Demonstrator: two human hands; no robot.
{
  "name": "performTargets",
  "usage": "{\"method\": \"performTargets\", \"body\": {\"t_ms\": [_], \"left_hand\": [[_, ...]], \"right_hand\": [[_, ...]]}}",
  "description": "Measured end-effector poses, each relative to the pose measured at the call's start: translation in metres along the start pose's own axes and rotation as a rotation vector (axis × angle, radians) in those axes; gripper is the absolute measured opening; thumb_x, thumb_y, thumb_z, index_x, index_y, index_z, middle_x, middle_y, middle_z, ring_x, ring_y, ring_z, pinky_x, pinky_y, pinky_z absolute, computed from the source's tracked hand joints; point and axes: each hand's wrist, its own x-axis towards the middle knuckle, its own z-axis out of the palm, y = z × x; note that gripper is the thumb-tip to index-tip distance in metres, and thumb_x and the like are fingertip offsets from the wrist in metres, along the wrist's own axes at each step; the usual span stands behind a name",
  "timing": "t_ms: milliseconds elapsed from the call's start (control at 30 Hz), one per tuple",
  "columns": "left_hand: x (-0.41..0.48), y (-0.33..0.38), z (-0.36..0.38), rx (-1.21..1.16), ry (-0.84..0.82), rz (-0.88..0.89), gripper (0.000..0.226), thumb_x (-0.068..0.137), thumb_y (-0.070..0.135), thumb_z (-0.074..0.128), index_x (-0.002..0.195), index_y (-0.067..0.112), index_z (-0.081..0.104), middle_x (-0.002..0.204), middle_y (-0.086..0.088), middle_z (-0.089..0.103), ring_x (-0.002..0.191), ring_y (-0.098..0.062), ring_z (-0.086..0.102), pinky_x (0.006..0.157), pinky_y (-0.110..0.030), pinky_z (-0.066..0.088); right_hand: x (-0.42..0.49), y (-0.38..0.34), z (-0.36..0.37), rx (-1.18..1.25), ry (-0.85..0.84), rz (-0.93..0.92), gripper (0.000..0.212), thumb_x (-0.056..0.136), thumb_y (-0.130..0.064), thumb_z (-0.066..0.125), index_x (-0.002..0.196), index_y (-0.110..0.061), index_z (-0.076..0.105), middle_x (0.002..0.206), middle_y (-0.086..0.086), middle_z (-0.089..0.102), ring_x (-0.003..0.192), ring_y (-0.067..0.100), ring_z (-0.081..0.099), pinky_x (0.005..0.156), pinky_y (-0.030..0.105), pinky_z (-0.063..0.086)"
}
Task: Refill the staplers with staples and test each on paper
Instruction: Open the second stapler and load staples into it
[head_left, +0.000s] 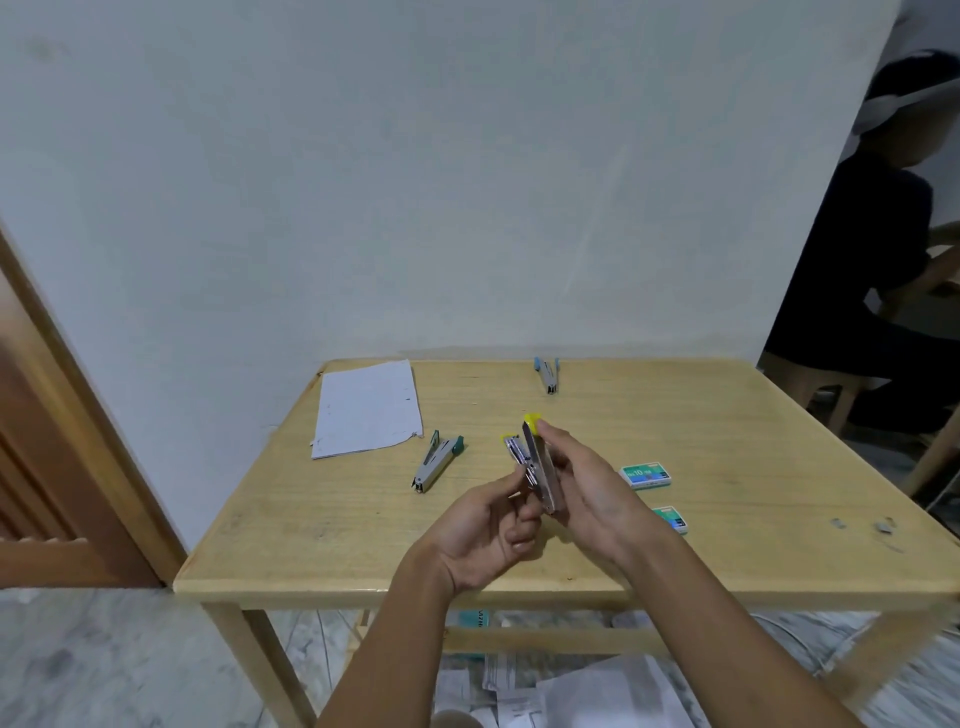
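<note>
**Yellow stapler open in both grips, staples not yet in hand**

- Held above mid worktop (311, 519), off the surface: yellow stapler (540, 467), hinged apart.
- Right grip (582, 483): fingers curled round the upright metal top arm, fingertip near the yellow cap at the far end.
- Left grip (488, 525): pinching the lower half, the staple channel, splayed out to the left of the top arm.
- Long axis: running away from the body, cap end far, hinge end low near the palms. Channel face turned roughly up and left; too small to tell whether loaded.
- Lying on the worktop: green stapler (436, 462), also open, left of the grips; blue stapler (546, 375) near the far edge; paper (366, 408) at far left.
- Staple boxes: one (645, 475) just right of the right grip, a second box (674, 519) partly hidden behind the right forearm. Loose bits of staples (883, 527) well off to the right.
- Judged step: refilling, early; no strip seen in either grip.
- Judged next need: a strip from a box. Boxes on the right side, so right grip nearer; would mean leaving the open stapler to the left grip alone, channel kept facing up.
- Risk: top arm snapping shut on release.
</note>
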Motion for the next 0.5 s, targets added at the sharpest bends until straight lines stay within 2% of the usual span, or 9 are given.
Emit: {"method": "performTargets", "body": {"t_ms": [67,167,300,400,500], "left_hand": [[-0.0002,-0.0008,-0.0002,0.011,-0.002,0.000,0.023,0.096,0.033,0.052,0.096,0.012,0.059,0.065,-0.002,0.044,0.048,-0.011,0.037,0.050,-0.023,0.032],[0.0018,-0.0020,-0.0027,0.004,-0.002,0.006,0.025,0.094,0.035,0.056,0.099,0.011,0.057,0.067,-0.003,0.045,0.049,-0.012,0.039,0.051,-0.024,0.032],[0.0031,-0.0037,-0.0023,0.037,0.007,0.028,0.029,0.094,0.040,0.055,0.102,0.013,0.057,0.073,-0.004,0.044,0.050,-0.012,0.038,0.051,-0.023,0.032],[0.0026,-0.0046,-0.0015,0.051,-0.006,0.037,0.029,0.096,0.040,0.053,0.107,0.014,0.059,0.077,-0.005,0.048,0.052,-0.013,0.040,0.052,-0.023,0.034],[0.0022,-0.0045,0.0000,0.059,-0.043,0.029,0.031,0.099,0.039,0.053,0.110,0.011,0.057,0.083,-0.009,0.046,0.056,-0.015,0.042,0.053,-0.024,0.039]], "right_hand": [[0.0005,-0.0013,0.0006,0.023,-0.001,0.043,0.032,0.081,-0.043,0.072,0.083,-0.011,0.073,0.069,0.005,0.061,0.065,0.019,0.054,0.066,0.032,0.044],[0.0033,-0.0011,-0.0012,-0.081,0.031,0.068,0.038,0.081,-0.046,0.068,0.081,-0.009,0.071,0.071,0.007,0.058,0.065,0.021,0.053,0.068,0.034,0.044],[0.0043,-0.0020,-0.0010,-0.136,0.062,0.027,0.045,0.082,-0.046,0.063,0.098,-0.005,0.073,0.087,0.010,0.073,0.077,0.022,0.063,0.081,0.039,0.050],[0.0024,-0.0022,-0.0022,-0.136,0.063,0.005,0.046,0.082,-0.050,0.067,0.098,-0.008,0.074,0.094,0.009,0.076,0.084,0.020,0.067,0.090,0.040,0.051],[0.0021,0.0016,-0.0042,-0.101,0.083,-0.008,0.043,0.082,-0.050,0.069,0.096,-0.009,0.073,0.093,0.008,0.070,0.083,0.019,0.062,0.082,0.037,0.049]]}}
